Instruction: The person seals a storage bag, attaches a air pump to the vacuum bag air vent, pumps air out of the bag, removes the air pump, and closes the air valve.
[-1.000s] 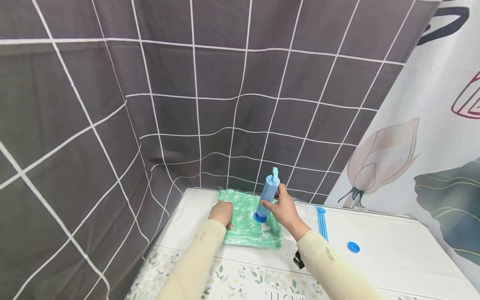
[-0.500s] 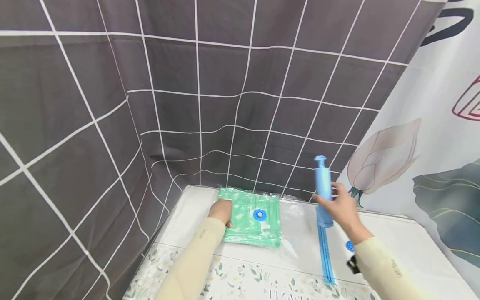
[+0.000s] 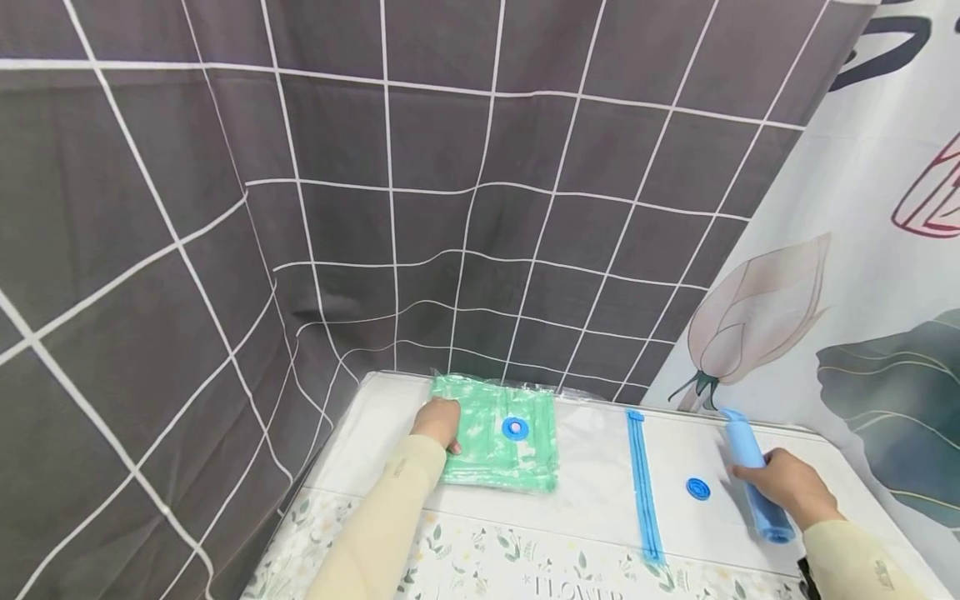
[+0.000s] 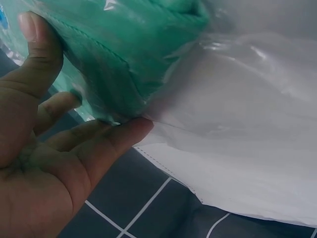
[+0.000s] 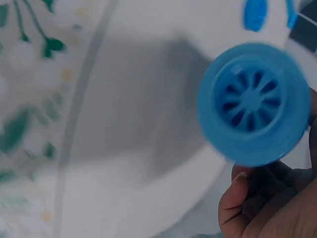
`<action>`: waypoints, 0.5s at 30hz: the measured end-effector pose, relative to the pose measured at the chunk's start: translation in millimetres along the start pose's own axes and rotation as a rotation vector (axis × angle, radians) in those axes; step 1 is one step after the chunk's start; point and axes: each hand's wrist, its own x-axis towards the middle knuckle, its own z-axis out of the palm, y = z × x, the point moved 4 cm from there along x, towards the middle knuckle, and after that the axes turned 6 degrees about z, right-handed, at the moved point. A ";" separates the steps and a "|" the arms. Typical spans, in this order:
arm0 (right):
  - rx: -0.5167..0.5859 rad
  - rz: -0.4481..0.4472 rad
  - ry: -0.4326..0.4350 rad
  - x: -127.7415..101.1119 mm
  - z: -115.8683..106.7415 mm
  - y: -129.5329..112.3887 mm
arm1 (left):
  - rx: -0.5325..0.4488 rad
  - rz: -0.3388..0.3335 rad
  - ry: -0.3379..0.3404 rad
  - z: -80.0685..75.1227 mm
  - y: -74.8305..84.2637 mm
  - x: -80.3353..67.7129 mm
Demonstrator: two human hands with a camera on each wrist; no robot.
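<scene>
A clear vacuum storage bag (image 3: 592,450) lies on the table with folded green fabric (image 3: 487,458) in its left part. On top sits a blue valve (image 3: 515,428) with a pale pink centre. My left hand (image 3: 438,423) holds the bag's left edge; in the left wrist view, the thumb (image 4: 34,44) lies over the green bundle and the other fingers along its side. At the far right, my right hand (image 3: 795,483) grips a blue hand pump (image 3: 744,446) around its barrel, tilted low over the table. The right wrist view shows the pump's slotted round base (image 5: 252,106).
A blue zip strip (image 3: 642,492) runs along the bag's right end. A round blue cap (image 3: 697,488) lies between it and the pump. A floral mat (image 3: 480,550) covers the table's front, and a dark grid curtain (image 3: 427,225) hangs behind.
My right hand has lifted the pump off the valve and carried it right, past the zip strip, lowering and tilting it. My left hand stays at the bag's left edge.
</scene>
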 end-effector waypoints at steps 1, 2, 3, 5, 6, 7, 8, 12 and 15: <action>-0.008 0.020 -0.010 1.5 5.5 2.8 | 0.005 0.010 0.014 6.4 -4.5 3.8; -0.014 0.037 -0.016 2.4 10.4 5.0 | 0.001 0.010 0.017 9.6 -6.5 6.4; -0.017 0.048 -0.018 2.8 13.9 6.7 | -0.014 -0.003 0.007 5.8 -2.9 2.9; -0.017 0.068 -0.014 3.7 19.0 9.1 | -0.005 0.003 0.012 18.6 -8.6 13.8; -0.014 0.076 -0.009 4.2 21.1 10.0 | 0.012 0.010 0.015 26.9 -12.5 21.3; -0.011 0.085 -0.002 4.7 22.8 10.5 | 0.027 0.015 0.016 34.7 -16.3 28.5; -0.007 0.091 0.003 5.3 24.3 10.9 | 0.030 0.009 0.006 37.0 -17.0 32.6; 0.009 0.095 0.015 7.7 28.0 11.3 | 0.084 0.029 0.013 57.5 -29.5 52.6; 0.022 0.082 0.007 8.5 30.1 11.5 | 0.104 0.035 0.021 62.9 -34.9 58.2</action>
